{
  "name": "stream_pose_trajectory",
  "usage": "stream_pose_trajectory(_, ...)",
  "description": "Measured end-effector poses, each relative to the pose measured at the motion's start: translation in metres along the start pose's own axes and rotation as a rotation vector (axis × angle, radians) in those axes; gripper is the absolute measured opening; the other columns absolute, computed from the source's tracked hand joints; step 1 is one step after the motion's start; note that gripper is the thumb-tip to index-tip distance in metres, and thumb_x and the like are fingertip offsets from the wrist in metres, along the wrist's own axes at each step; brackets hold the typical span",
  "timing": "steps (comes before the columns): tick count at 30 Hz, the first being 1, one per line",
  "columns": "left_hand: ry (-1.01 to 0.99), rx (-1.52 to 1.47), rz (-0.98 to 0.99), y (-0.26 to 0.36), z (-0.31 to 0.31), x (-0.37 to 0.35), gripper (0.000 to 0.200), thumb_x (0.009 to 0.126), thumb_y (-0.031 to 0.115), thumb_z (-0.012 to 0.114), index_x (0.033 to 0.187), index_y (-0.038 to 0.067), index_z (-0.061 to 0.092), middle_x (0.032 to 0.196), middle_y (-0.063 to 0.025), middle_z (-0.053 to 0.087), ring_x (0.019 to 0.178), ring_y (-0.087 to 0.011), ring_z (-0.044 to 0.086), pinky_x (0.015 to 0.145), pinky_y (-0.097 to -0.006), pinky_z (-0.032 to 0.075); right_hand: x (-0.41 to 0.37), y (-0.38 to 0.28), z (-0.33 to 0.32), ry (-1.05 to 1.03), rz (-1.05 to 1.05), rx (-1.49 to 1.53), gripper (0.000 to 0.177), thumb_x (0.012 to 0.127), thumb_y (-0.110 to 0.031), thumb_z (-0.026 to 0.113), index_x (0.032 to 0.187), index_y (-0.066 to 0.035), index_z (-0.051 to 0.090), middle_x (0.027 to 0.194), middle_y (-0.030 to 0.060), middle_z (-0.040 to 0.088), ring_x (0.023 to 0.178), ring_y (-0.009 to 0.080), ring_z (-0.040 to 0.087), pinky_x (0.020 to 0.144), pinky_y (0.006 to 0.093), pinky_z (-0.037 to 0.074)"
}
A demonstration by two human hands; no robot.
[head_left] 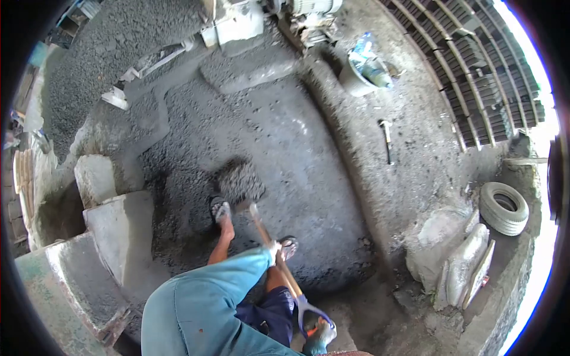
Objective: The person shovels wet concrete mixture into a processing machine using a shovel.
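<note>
Holding the shovel (287,274) occupies both hands: the left hand (274,251) is closed round the wooden shaft, the right hand (325,331) round the blue handle (303,304). The shovel slants over the floor (291,151), its far end between the two sandalled feet (222,212) and a clump of grey mix (240,181); the blade cannot be made out clearly.

Handling, as judged: shaft stiff, not fragile; front end heavy if loaded; grip possibly slippery when wet. Recommended hold: one hand at the handle, one lower on the shaft.

Count: one shovel, one hammer (388,141), one tyre (503,209), one bucket (354,82) holding at least two bottles (376,75).
</note>
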State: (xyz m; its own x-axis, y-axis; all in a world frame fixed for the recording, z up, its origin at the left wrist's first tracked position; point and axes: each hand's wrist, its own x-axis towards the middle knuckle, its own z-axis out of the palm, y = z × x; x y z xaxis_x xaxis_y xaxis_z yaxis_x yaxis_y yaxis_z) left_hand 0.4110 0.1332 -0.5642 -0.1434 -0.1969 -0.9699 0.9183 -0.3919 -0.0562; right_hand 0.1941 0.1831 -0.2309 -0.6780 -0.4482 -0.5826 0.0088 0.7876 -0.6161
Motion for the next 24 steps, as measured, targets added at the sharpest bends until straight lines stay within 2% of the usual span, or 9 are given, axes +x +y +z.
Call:
stream_pose_trajectory(2, -0.027, -0.006, -0.115, -0.048, 0.016, -0.04, 0.012, 0.084, 0.012, 0.061, 0.087, 0.01, 0.049, 0.073, -0.0126, 0.05, 0.061, -0.0333, 0.056, 0.056, -0.0559, 0.048, 0.037, 0.03, -0.077, -0.002, -0.1, -0.089, 0.002, 0.081, -0.001, 0.063, 0.079, -0.002, 0.063, 0.066, 0.005, 0.059, 0.051, 0.0159, 0.054, 0.044, 0.0299, 0.043)
stream_pose_trajectory(6, 0.053, -0.129, -0.133, -0.088, 0.041, -0.119, 0.017, 0.086, 0.008, 0.059, 0.097, 0.008, 0.046, 0.08, -0.0131, 0.048, 0.067, -0.0342, 0.055, 0.062, -0.0575, 0.048, 0.07, 0.02, -0.106, -0.039, -0.083, -0.126, 0.002, 0.081, -0.001, 0.063, 0.08, -0.002, 0.063, 0.067, 0.0046, 0.059, 0.052, 0.0156, 0.054, 0.045, 0.0296, 0.044)
stream_pose_trajectory(8, 0.061, -0.17, 0.034, -0.069, 0.056, -0.182, 0.012, 0.088, 0.013, 0.062, 0.095, 0.011, 0.051, 0.074, -0.0094, 0.047, 0.06, -0.0291, 0.051, 0.064, -0.0518, 0.049, 0.085, 0.013, -0.1, -0.18, -0.083, -0.069, 0.002, 0.081, -0.001, 0.063, 0.08, -0.002, 0.063, 0.067, 0.0045, 0.059, 0.052, 0.0154, 0.054, 0.046, 0.0294, 0.044)
stream_pose_trajectory(10, -0.05, -0.281, -0.002, -0.008, 0.075, -0.29, 0.015, 0.091, 0.021, 0.062, 0.088, 0.011, 0.052, 0.072, -0.008, 0.048, 0.058, -0.0267, 0.049, 0.064, -0.0495, 0.048, 0.092, -0.001, -0.081, -0.36, -0.076, -0.01, 0.002, 0.081, -0.001, 0.063, 0.08, -0.002, 0.063, 0.067, 0.0043, 0.059, 0.053, 0.0153, 0.054, 0.047, 0.0292, 0.044)
stream_pose_trajectory(12, -0.322, -0.352, 0.246, 0.041, 0.069, -0.346, 0.02, 0.091, 0.026, 0.062, 0.084, 0.01, 0.053, 0.072, -0.0076, 0.05, 0.06, -0.0264, 0.052, 0.065, -0.0496, 0.049, 0.087, -0.015, -0.049, -0.516, -0.082, 0.056, 0.002, 0.081, 0.0, 0.063, 0.08, -0.002, 0.064, 0.067, 0.0042, 0.06, 0.053, 0.0151, 0.054, 0.048, 0.029, 0.044)
stream_pose_trajectory(14, -0.413, -0.305, 0.492, 0.094, 0.065, -0.379, 0.018, 0.09, 0.021, 0.061, 0.085, 0.008, 0.051, 0.072, -0.0107, 0.051, 0.067, -0.0299, 0.055, 0.069, -0.0533, 0.048, 0.074, -0.03, -0.021, -0.602, -0.132, 0.103, 0.002, 0.08, 0.0, 0.063, 0.08, -0.002, 0.064, 0.068, 0.004, 0.06, 0.054, 0.0149, 0.054, 0.048, 0.0289, 0.044)
stream_pose_trajectory(17, -0.441, -0.049, 0.518, 0.11, 0.065, -0.376, 0.018, 0.09, 0.018, 0.061, 0.084, 0.004, 0.052, 0.076, -0.0142, 0.056, 0.069, -0.032, 0.058, 0.076, -0.0529, 0.05, 0.085, -0.029, -0.023, -0.551, -0.135, 0.182, 0.006, 0.078, 0.002, 0.063, 0.082, -0.003, 0.065, 0.07, 0.0036, 0.062, 0.057, 0.0145, 0.056, 0.053, 0.029, 0.047)
stream_pose_trajectory(19, -0.451, -0.193, 0.123, 0.071, 0.057, -0.327, 0.016, 0.089, 0.016, 0.063, 0.091, 0.001, 0.055, 0.078, -0.0145, 0.055, 0.078, -0.0327, 0.059, 0.081, -0.0542, 0.05, 0.12, -0.013, -0.071, -0.499, -0.094, 0.051, 0.014, 0.076, 0.004, 0.064, 0.089, -0.002, 0.065, 0.075, 0.0051, 0.064, 0.063, 0.0158, 0.06, 0.058, 0.0297, 0.05)
stream_pose_trajectory(24, -0.088, -0.316, -0.001, 0.006, 0.051, -0.262, 0.017, 0.092, 0.018, 0.062, 0.095, 0.004, 0.053, 0.073, -0.0076, 0.053, 0.068, -0.0281, 0.058, 0.065, -0.0476, 0.051, 0.077, 0.017, -0.138, -0.233, -0.113, -0.288, 0.019, 0.075, 0.005, 0.065, 0.093, -0.001, 0.065, 0.077, 0.0064, 0.065, 0.065, 0.0171, 0.062, 0.06, 0.0309, 0.052)
